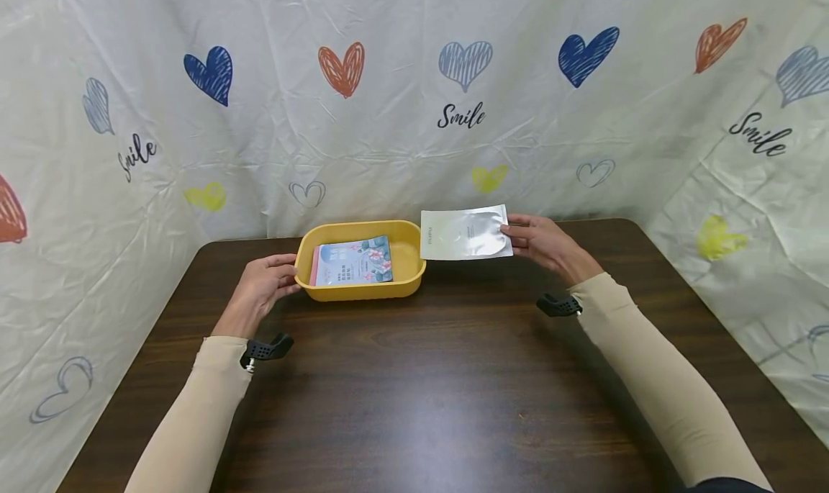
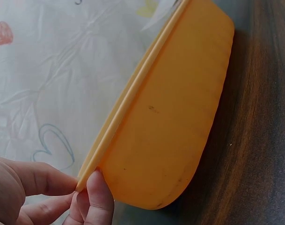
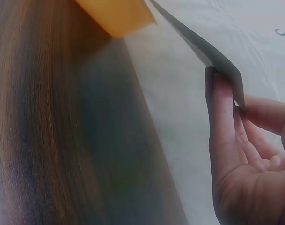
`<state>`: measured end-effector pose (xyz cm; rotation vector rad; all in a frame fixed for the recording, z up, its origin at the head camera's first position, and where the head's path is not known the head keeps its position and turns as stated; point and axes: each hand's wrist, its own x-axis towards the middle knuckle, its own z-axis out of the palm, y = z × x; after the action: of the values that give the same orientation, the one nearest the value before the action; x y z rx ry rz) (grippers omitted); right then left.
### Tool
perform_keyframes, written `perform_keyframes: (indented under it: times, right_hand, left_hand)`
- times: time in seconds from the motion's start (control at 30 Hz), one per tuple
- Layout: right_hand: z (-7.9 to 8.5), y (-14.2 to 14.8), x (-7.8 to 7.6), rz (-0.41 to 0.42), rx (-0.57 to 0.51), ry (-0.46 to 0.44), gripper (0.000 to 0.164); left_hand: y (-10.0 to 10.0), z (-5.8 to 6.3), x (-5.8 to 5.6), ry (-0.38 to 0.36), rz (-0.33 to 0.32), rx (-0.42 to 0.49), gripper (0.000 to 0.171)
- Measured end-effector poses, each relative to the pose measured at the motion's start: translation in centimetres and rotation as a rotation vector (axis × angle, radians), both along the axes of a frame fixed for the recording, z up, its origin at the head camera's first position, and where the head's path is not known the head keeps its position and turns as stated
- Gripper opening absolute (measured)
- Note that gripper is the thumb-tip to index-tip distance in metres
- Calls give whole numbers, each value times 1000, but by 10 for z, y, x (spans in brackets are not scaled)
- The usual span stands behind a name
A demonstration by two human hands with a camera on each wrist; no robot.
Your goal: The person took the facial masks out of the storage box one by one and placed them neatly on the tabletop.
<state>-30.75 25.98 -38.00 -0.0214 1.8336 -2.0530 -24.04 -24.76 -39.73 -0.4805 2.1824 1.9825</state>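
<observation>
A yellow plastic basin (image 1: 408, 252) stands near the back edge of the table. Inside it, toward the left, lies a light blue floral packet (image 1: 352, 263) with a pink edge showing beneath. My left hand (image 1: 262, 288) pinches the basin's left rim between thumb and fingers, as the left wrist view shows at the rim (image 2: 116, 112). To the right of the basin, my right hand (image 1: 544, 241) pinches a flat silver-white sachet (image 1: 463, 232) by its right end. The sachet's left end comes right up to the basin's right rim, and it is raised over the tabletop in the right wrist view.
The dark wooden table (image 1: 427, 392) stretches toward me in front of the basin. Close behind and at both sides hangs a white cloth (image 1: 388, 133) printed with hearts and "Smile". Each wrist wears a black band (image 1: 268, 347).
</observation>
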Motion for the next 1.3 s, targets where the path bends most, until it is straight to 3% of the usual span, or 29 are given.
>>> perform_keyframes:
  times: [0.47, 0.87, 1.3]
  right_hand:
    - [-11, 12, 0, -49, 87, 16, 57]
    - [-28, 6, -3, 8, 184, 11, 54]
    - [-19, 2, 2, 36, 359, 40, 56]
  left_hand:
    - [-1, 0, 1, 8, -13, -15, 48]
    - [-1, 0, 0, 4, -10, -5, 48]
    - [-2, 2, 1, 4, -23, -9, 47]
